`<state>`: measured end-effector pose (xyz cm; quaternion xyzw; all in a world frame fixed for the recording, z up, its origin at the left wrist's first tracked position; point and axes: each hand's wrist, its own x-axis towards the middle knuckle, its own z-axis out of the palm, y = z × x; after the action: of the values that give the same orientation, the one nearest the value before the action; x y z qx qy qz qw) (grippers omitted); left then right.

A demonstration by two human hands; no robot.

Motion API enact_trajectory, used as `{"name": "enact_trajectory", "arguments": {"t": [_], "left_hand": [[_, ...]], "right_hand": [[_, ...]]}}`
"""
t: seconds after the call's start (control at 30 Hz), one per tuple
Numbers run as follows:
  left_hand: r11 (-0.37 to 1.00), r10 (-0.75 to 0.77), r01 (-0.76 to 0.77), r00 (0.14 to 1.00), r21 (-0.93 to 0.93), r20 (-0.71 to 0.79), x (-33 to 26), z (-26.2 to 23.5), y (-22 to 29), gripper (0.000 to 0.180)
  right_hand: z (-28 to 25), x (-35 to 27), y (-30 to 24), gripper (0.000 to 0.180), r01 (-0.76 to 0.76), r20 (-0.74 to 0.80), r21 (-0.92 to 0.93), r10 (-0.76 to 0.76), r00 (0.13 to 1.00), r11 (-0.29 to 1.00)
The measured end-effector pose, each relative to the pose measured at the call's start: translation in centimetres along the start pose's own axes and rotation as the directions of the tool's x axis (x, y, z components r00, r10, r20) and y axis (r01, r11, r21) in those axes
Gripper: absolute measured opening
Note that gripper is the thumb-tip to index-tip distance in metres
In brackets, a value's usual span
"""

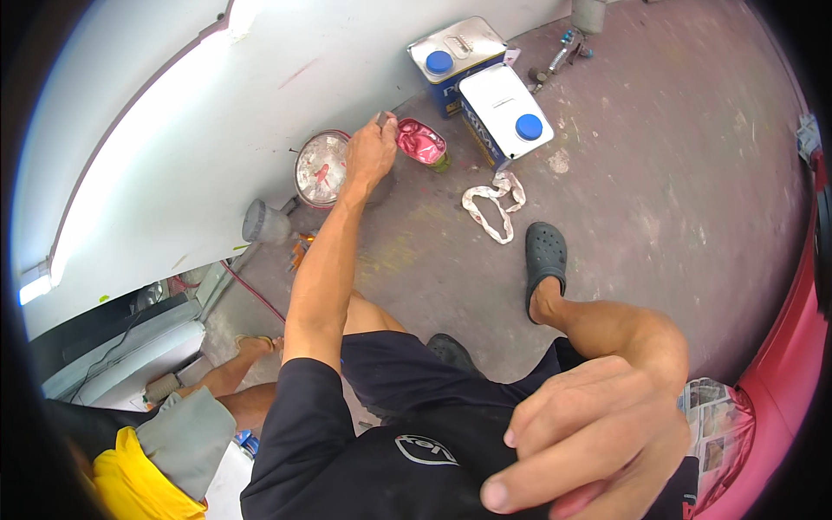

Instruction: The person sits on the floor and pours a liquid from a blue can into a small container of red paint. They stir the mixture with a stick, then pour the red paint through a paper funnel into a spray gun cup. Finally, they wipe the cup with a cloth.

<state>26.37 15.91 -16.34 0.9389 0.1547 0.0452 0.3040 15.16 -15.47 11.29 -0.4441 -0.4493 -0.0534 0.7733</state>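
Two hands [371, 156] [598, 425] well apart, the left at a red-coated container [422, 141]

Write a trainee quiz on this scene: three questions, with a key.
1. How many blue-capped rectangular metal cans are visible?
2. True or false: the looped white strip lies on the dull, paint-stained floor.
3. Complete: the person's own ____ is the hand nearer the pink-coated oval container.

Key:
1. Two
2. True
3. left hand
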Motion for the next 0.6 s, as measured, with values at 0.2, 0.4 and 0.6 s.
{"name": "enact_trajectory", "arguments": {"t": [0.2,0.4,0.6], "left_hand": [[0.990,-0.112,0.123,0.983,-0.066,0.142,0.2,0.5,-1.5,0.038],[0.944,-0.037,0.084,0.988,-0.318,0.151,-2.0,2.0,-0.9,0.037],[0.983,-0.014,0.041,0.988,-0.176,0.154,-2.1,0.4,1.0,0.032]], "right_hand": [[1.9,-0.1,-0.6,0.028,-0.099,-0.071,-0.026,0.096,0.993,0.995],[0.2,0.1,-1.6,0.022,-0.193,0.020,0.021,0.193,0.981,0.981],[-0.3,0.0,-2.4,0.021,-0.302,0.211,-0.464,0.436,0.875,0.833]]}}
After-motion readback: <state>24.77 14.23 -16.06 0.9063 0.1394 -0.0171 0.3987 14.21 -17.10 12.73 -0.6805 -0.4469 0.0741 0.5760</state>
